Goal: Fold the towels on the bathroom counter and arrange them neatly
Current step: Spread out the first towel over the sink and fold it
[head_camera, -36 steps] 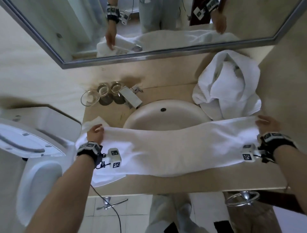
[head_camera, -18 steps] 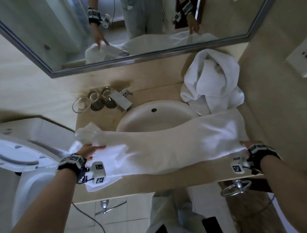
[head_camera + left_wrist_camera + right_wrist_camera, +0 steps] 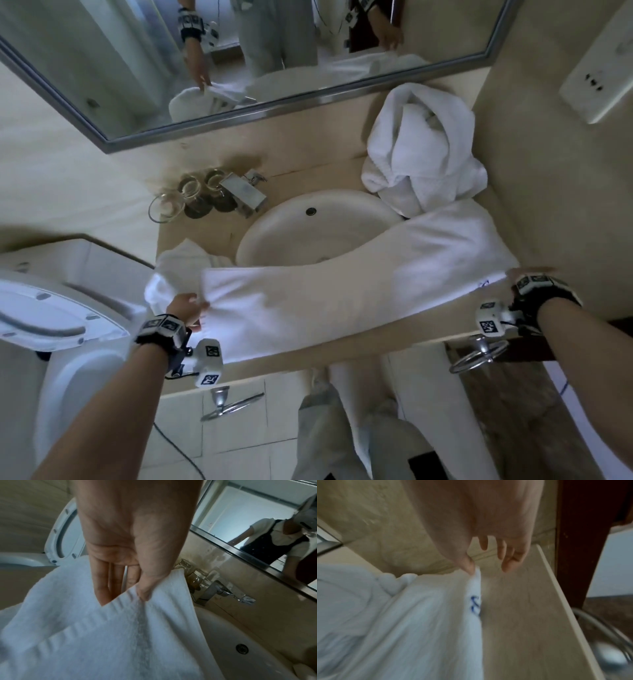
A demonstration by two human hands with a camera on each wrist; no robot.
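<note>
A long white towel (image 3: pixel 342 294) lies stretched across the counter (image 3: pixel 359 346) in front of the sink (image 3: pixel 318 226). My left hand (image 3: pixel 191 308) pinches its left end between thumb and fingers, with the hem lifted (image 3: pixel 123 596). My right hand (image 3: pixel 522 275) is at the towel's right end. Its thumb holds the raised corner by a blue mark (image 3: pixel 475 601), and the other fingers (image 3: pixel 508 561) are spread; the view is blurred. A crumpled white towel (image 3: pixel 424 154) is heaped at the back right. Another white towel (image 3: pixel 174 267) lies under the left end.
Several glasses (image 3: pixel 191 198) and a steel tap (image 3: pixel 245 195) stand behind the sink, under the mirror (image 3: pixel 274 51). A toilet with its lid up (image 3: pixel 58 308) is close on the left. Two towel rings (image 3: pixel 476 356) hang below the counter's front edge. The wall (image 3: pixel 555 192) closes the right side.
My left hand has gone from resting on the towel's left end to pinching its near edge. My right hand has slid along the right end toward the counter's front.
</note>
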